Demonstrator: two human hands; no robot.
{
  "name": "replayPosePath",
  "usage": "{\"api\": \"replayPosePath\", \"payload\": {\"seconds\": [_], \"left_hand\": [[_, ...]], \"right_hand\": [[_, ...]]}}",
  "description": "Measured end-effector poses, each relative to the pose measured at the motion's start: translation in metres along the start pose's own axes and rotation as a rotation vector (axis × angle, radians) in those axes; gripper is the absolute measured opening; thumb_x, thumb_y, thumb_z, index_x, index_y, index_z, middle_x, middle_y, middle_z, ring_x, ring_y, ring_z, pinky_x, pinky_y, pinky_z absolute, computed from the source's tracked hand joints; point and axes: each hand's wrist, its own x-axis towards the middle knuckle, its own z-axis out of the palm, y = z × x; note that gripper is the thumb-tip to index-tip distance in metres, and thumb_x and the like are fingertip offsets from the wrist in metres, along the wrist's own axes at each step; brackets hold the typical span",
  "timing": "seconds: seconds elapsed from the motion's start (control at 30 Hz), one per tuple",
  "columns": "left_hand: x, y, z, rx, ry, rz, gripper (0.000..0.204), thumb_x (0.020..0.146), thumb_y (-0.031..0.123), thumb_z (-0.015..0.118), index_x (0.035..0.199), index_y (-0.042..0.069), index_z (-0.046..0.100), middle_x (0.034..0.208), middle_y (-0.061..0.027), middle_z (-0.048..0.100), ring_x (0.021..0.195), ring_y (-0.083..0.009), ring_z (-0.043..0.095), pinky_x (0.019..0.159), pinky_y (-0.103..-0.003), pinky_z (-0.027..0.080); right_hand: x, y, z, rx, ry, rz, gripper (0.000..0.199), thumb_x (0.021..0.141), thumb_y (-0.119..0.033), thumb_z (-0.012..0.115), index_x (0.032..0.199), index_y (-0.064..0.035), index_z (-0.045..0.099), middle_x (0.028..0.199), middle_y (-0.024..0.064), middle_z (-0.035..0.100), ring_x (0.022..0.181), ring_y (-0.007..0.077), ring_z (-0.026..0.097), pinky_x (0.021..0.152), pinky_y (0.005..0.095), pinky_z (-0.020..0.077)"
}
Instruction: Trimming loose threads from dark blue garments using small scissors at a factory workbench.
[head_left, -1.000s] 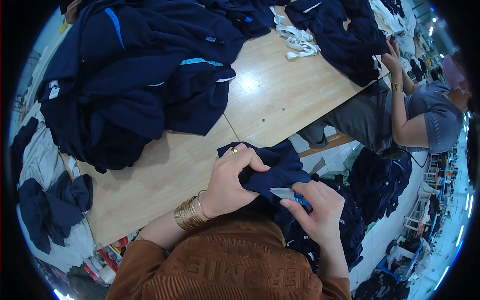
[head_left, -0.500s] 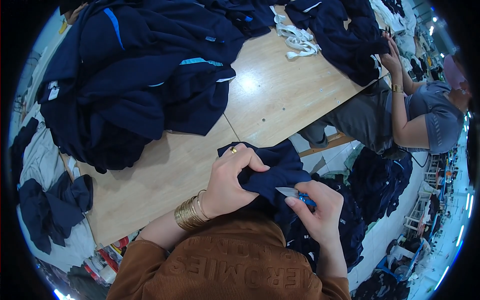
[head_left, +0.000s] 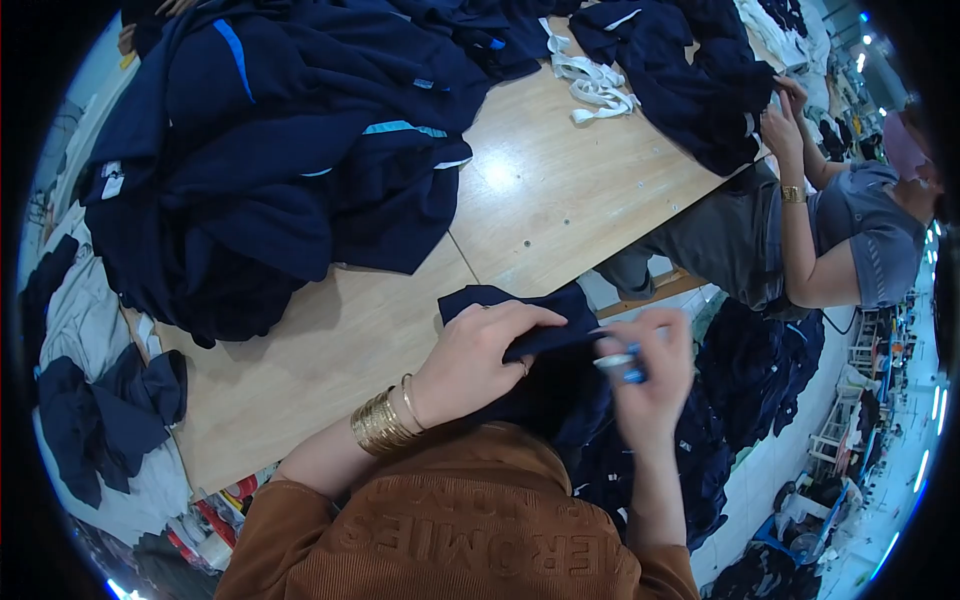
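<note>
Pinching navy cloth [head_left: 565,375] at the desk's [head_left: 320,370] near edge

My left grip [head_left: 478,352] is clamped on the cloth, which lies partly over the desk's near edge. My right grip [head_left: 650,370], blurred and just beyond that edge, is curled around blue-handled snips [head_left: 631,375]; I cannot tell whether its fingers also touch the cloth. A heap of navy garments [head_left: 280,170] covers the desk's far left part, white tape [head_left: 600,92] lies toward its far side, and a co-worker [head_left: 850,240] is at its right edge.
</note>
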Motion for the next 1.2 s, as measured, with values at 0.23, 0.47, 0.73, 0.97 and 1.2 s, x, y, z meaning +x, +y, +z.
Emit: {"api": "replayPosePath", "payload": {"seconds": [0.23,0.47,0.73,0.97,1.2], "left_hand": [[0.003,-0.017,-0.03,-0.599,-0.598,-0.202,0.027,0.083,0.019,0.068,0.099,-0.003,0.066,0.09,-0.0124,0.069,0.08,-0.0179,0.064,0.076,-0.028,0.049],[0.019,-0.017,-0.068,-0.724,-0.603,-0.285,0.026,0.084,0.019,0.07,0.097,-0.004,0.067,0.089,-0.004,0.066,0.083,-0.0106,0.058,0.078,-0.024,0.045],[0.026,0.0,-0.062,-0.412,-0.116,-0.117,0.019,0.083,0.016,0.069,0.09,-0.001,0.066,0.081,-0.0053,0.06,0.072,-0.0109,0.053,0.07,-0.023,0.043],[0.051,0.043,-0.05,-0.293,-0.477,0.051,0.03,0.084,0.027,0.069,0.096,0.0,0.066,0.07,-0.0115,0.063,0.06,-0.0113,0.054,0.06,-0.026,0.043],[0.045,0.022,-0.052,-0.943,-0.589,-0.351,0.025,0.086,0.021,0.068,0.098,-0.001,0.063,0.082,0.0047,0.06,0.075,-0.0026,0.051,0.069,-0.019,0.043]], "right_hand": [[0.018,0.025,-0.084,0.9,0.358,0.457,0.012,0.087,-0.009,0.059,0.097,-0.0035,0.059,0.082,-0.0028,0.054,0.05,0.0004,0.036,0.045,0.0153,0.0251],[0.034,0.022,-0.088,0.847,0.354,0.495,0.009,0.088,-0.011,0.058,0.093,-0.0038,0.061,0.069,-0.0055,0.05,0.048,0.0001,0.035,0.044,0.0156,0.0237],[0.034,0.026,-0.104,0.174,0.176,0.299,0.017,0.082,-0.011,0.064,0.096,-0.0014,0.06,0.084,0.0023,0.052,0.071,0.009,0.049,0.06,0.0191,0.0397],[0.06,-0.002,-0.059,0.744,-0.607,0.164,0.073,0.067,-0.004,0.077,0.132,-0.0077,0.045,0.118,0.0072,0.06,0.108,0.0161,0.055,0.083,0.0266,0.0461],[0.075,-0.009,-0.078,0.418,-0.332,0.058,0.017,0.071,-0.009,0.077,0.075,-0.0018,0.062,0.066,-0.0031,0.056,0.063,0.0054,0.05,0.058,0.0212,0.0389]]}}
